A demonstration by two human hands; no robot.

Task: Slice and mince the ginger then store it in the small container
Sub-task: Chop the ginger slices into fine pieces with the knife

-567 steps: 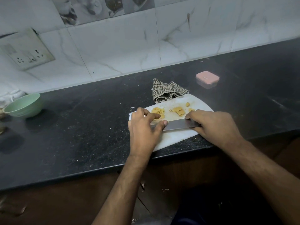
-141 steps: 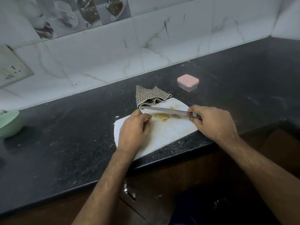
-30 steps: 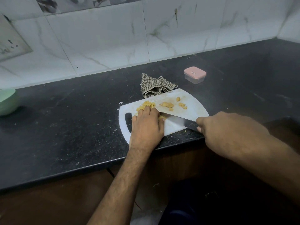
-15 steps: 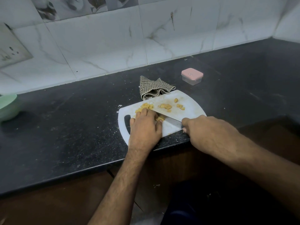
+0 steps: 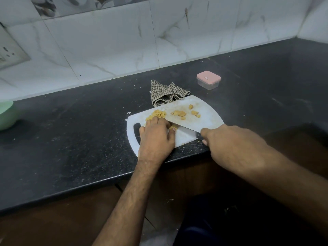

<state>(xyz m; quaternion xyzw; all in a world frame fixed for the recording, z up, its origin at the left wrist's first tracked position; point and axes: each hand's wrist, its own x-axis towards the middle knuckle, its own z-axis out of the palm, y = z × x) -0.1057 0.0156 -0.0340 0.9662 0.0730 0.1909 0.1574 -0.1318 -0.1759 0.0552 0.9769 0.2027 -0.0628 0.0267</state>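
A white cutting board (image 5: 209, 119) lies at the counter's front edge. On it sit a pile of thin ginger strips (image 5: 158, 114) and several loose ginger chunks (image 5: 180, 113). My left hand (image 5: 156, 135) holds a ginger piece (image 5: 173, 128) down under curled fingertips. My right hand (image 5: 232, 146) grips the handle of a knife (image 5: 188, 131), whose blade runs to the ginger beside my left fingers. The small container (image 5: 208, 82), clear with a pink lid on, stands behind the board to the right.
A folded checked cloth (image 5: 166, 94) lies against the board's back edge. A green bowl (image 5: 6, 114) sits at the far left of the black counter (image 5: 71, 130). The tiled wall carries a socket plate (image 5: 10, 52) at left.
My right hand has drawn the knife back a little toward me. My left hand stays on the ginger at the same spot.
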